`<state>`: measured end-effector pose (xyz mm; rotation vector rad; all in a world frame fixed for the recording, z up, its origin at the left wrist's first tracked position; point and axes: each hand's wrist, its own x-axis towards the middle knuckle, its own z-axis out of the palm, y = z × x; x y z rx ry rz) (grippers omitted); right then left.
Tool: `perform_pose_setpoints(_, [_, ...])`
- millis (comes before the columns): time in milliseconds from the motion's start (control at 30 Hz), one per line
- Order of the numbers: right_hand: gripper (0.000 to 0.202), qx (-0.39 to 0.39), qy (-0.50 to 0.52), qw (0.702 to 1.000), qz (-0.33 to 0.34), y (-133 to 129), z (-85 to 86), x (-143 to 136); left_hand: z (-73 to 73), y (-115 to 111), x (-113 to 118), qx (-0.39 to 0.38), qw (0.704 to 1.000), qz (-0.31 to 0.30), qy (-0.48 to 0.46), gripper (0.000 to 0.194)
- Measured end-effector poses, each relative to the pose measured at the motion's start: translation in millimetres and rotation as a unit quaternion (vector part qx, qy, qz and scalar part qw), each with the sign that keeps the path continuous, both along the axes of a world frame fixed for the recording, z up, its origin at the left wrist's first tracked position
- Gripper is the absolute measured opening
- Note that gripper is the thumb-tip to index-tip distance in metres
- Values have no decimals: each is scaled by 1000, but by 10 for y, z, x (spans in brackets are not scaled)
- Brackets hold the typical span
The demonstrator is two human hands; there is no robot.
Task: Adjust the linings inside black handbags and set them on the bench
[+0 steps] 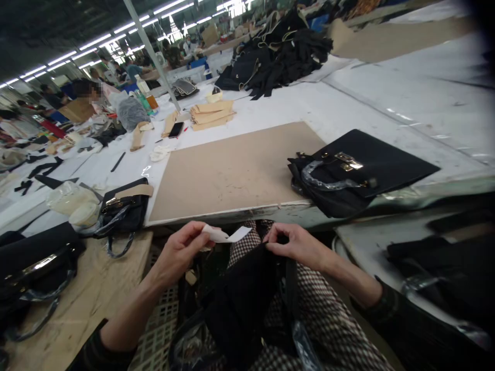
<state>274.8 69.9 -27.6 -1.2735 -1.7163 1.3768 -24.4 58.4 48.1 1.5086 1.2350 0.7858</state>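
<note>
A small white strip (236, 235) sticks out to the right from my left hand (188, 248), whose thumb and fingers pinch it together with some whitish cloth or paper. Across from it, my right hand (296, 245) has its thumb and forefinger closed on the upper edge of a black bag (243, 301). The bag rests on my lap over a checkered cloth (328, 304). Clear wrapping covers part of the bag low in the view. A gap separates the two hands, with the strip's free end between them.
A brown board (235, 170) lies on the white table. On its right rests a black handbag (363, 165) with gold hardware; a smaller black bag (129, 208) is at left. Farther back are a phone (176, 130), beige pieces (212, 114) and a black pile (276, 62). People sit beyond.
</note>
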Motion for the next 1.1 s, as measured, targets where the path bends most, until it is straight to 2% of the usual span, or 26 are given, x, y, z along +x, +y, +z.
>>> perform_pose_setpoints(67, [10,8,7,1000,-3,-19,8,15,84,-224,125,74,993,-74,54,22])
perform_pose_setpoints(133, [9,17,8,1000,-3,-34,17,30,96,-380,237,156,970,-150,113,19])
perform_pose_setpoints(200, [9,27,9,1000,-1,-48,20,46,34,-476,327,219,932,-208,201,20])
perform_pose_setpoints(300, [8,41,9,999,4,-78,8,67,-119,-553,402,269,875,-227,332,25])
perform_pose_setpoints(367, [7,51,3,999,3,-101,-3,70,-198,-586,409,279,861,-215,368,26])
perform_pose_setpoints(533, [5,67,-31,997,-16,-134,-13,35,-244,-681,305,231,874,-177,390,21])
perform_pose_setpoints(733, [2,77,-35,996,19,-126,-26,-29,-187,-846,136,140,864,-123,467,24])
perform_pose_setpoints(867, [3,78,-37,996,21,-110,-37,-49,-59,-886,-46,63,846,-94,522,24])
perform_pose_setpoints(933, [3,69,-45,997,9,-104,-35,-36,35,-855,-200,12,858,-77,508,24])
perform_pose_setpoints(1000, [4,57,-44,997,-7,-103,-29,-9,128,-794,-357,-29,882,-41,469,30])
perform_pose_setpoints(1100, [6,51,-26,998,-15,-112,-17,28,216,-702,-477,-29,929,55,365,35])
